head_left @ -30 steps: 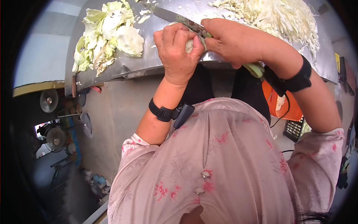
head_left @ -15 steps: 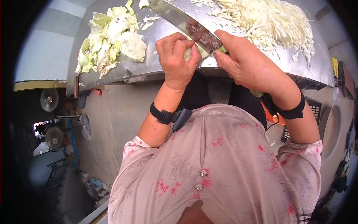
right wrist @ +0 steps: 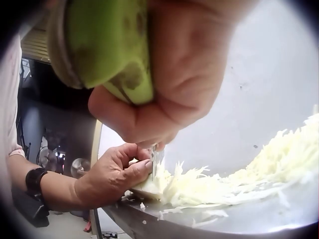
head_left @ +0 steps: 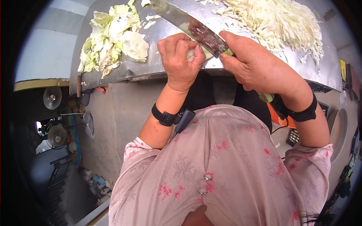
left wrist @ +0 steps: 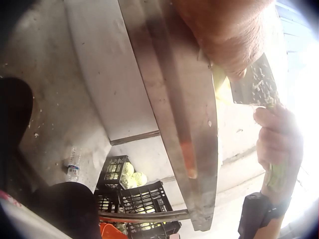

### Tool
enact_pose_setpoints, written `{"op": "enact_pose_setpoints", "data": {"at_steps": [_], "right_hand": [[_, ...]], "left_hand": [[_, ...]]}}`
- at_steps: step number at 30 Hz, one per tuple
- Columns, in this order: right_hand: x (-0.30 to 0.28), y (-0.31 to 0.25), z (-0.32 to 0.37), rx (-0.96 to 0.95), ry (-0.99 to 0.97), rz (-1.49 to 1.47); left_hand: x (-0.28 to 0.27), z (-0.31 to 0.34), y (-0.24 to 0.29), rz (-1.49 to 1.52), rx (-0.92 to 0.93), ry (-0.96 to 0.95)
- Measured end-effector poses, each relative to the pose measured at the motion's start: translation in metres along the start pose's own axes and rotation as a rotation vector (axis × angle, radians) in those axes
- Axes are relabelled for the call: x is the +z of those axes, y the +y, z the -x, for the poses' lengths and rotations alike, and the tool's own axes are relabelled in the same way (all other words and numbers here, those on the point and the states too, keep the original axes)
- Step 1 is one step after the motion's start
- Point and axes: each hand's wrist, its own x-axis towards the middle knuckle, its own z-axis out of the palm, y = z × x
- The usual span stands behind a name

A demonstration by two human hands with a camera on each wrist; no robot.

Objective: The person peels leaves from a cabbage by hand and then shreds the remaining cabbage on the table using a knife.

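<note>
In the head view, my left hand [head_left: 179, 62] bends its fingers over a pale piece of cabbage [right wrist: 144, 190] and holds it at the near edge of the metal table [head_left: 151, 67]. My right hand [head_left: 253, 63] grips a large knife [head_left: 194, 29] by its green handle [right wrist: 109, 47]. The blade slants away to the upper left, wet and dotted with bits, its heel close beside the cabbage piece. From the right wrist, the blade appears nearly edge-on at the left thumb, with shreds right beside it. The left fingers hide much of the piece.
A broad heap of shredded cabbage [head_left: 279, 24] covers the table's far right. Loose outer leaves [head_left: 115, 37] lie at the left. Below the table stand black crates [left wrist: 147, 204], one holding whole cabbages [left wrist: 130, 177], and an orange container [left wrist: 110, 232].
The knife and right hand have shifted right and nearer the body, and the blade has turned to show more of its flat side. The left hand keeps hold of the cabbage piece.
</note>
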Motion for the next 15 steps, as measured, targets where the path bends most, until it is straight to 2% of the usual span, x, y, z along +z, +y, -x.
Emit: {"op": "enact_pose_setpoints", "data": {"at_steps": [5,9,12,15], "right_hand": [[-0.013,-0.016,-0.014,0.162,-0.15,-0.022],[-0.019,-0.018,0.001,0.175,-0.185,0.035],[-0.022,-0.019,0.013,0.246,-0.161,-0.049],[-0.028,-0.026,-0.001,0.306,-0.207,0.04]], "left_hand": [[-0.001,0.0,0.0,-0.001,-0.013,-0.02],[-0.001,-0.001,-0.001,0.009,0.0,-0.014],[0.001,0.0,-0.001,0.006,-0.016,-0.008],[0.001,0.0,0.0,0.006,-0.022,-0.014]]}}
